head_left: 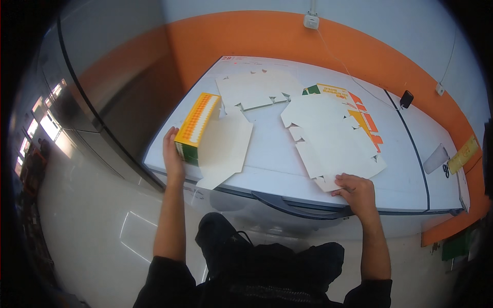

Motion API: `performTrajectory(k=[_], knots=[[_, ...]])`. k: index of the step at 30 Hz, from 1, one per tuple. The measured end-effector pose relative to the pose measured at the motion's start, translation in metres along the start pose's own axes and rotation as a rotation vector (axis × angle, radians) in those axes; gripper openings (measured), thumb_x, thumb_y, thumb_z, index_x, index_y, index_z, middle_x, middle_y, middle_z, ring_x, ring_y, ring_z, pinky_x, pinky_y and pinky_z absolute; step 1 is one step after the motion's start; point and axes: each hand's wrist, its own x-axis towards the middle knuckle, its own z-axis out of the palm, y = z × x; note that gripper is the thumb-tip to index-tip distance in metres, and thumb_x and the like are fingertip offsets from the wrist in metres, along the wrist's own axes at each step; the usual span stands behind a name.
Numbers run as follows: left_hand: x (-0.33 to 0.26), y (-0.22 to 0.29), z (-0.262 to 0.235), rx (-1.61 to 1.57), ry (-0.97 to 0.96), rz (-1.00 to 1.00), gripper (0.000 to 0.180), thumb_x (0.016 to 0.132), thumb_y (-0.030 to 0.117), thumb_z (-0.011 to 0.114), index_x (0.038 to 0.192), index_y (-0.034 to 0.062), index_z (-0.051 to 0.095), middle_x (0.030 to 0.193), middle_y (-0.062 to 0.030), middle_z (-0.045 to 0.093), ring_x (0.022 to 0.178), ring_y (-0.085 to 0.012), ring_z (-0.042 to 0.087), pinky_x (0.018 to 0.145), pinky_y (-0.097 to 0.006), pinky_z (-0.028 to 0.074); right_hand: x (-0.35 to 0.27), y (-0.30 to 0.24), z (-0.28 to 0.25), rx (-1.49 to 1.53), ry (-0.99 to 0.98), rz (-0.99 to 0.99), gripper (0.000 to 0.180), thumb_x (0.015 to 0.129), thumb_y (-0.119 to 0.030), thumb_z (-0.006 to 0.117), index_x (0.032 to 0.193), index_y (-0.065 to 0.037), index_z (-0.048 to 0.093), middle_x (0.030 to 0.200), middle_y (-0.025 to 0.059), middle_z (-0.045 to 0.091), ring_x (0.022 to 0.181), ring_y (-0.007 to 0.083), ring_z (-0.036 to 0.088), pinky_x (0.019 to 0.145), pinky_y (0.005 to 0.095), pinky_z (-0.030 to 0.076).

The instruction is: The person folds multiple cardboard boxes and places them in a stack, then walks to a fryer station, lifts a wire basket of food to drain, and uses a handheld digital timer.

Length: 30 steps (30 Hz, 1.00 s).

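On the left of a white chest-freezer lid (264, 167), a yellow, orange and green carton (197, 118) stands partly folded, its white flap (231, 143) lying open to the right. My left hand (173, 154) grips its near left end, fingers along the outer side and partly hidden. Over to the right lies a flat, die-cut carton blank (328, 136), white side up. My right hand (354, 191) pinches its near corner, thumb below and fingers on top.
Another white blank (257, 87) lies farther back. Printed carton parts (364, 120) show beneath the right blank. A black adapter (406, 99), scissors (446, 171), a clear cup-like thing (435, 158) and a yellow packet (463, 154) are at the right. The freezer handle (298, 206) runs along the front edge.
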Motion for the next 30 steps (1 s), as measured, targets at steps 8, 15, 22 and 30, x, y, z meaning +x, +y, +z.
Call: performTrajectory(k=[8, 15, 22, 30], knots=[[-0.041, 0.043, 0.028, 0.407, 0.135, 0.754, 0.062, 0.096, 0.041, 0.061, 0.145, 0.0086, 0.04, 0.15, -0.0173, 0.04, 0.143, -0.0344, 0.034, 0.115, -0.048, 0.03, 0.007, 0.004, -0.009, 0.113, -0.071, 0.042, 0.013, 0.083, -0.002, 0.073, 0.096, -0.003, 0.075, 0.102, 0.015, 0.074, 0.098, 0.0297, 0.071, 0.087, 0.0364, 0.056], [-0.022, 0.028, 0.02, 0.228, 0.268, 0.281, 0.048, 0.089, 0.004, 0.068, 0.132, 0.0018, 0.048, 0.129, -0.0161, 0.051, 0.123, -0.0276, 0.051, 0.108, -0.038, 0.039, 0.002, 0.013, -0.009, 0.118, 0.345, 0.15, 0.01, 0.089, 0.0, 0.067, 0.098, 0.003, 0.07, 0.088, 0.0154, 0.073, 0.078, 0.0256, 0.074, 0.074, 0.0318, 0.058], [-0.016, 0.03, 0.017, 0.586, 0.218, 0.351, 0.079, 0.082, 0.02, 0.079, 0.146, 0.0057, 0.035, 0.147, -0.0203, 0.032, 0.139, -0.0373, 0.032, 0.116, -0.047, 0.028, 0.009, 0.04, -0.031, 0.308, 0.711, 0.256, 0.013, 0.099, -0.005, 0.06, 0.105, 0.006, 0.062, 0.089, 0.0077, 0.069, 0.079, 0.0105, 0.067, 0.069, 0.026, 0.055], [-0.041, 0.069, 0.021, 0.8, 0.267, 0.438, 0.087, 0.084, 0.035, 0.077, 0.154, 0.0135, 0.03, 0.16, -0.0197, 0.016, 0.15, -0.0387, 0.015, 0.119, -0.056, 0.018, 0.013, 0.049, -0.051, 0.446, 0.931, 0.294, 0.018, 0.102, -0.012, 0.059, 0.108, 0.005, 0.06, 0.099, 0.0105, 0.065, 0.09, 0.0112, 0.065, 0.069, 0.0246, 0.055]])
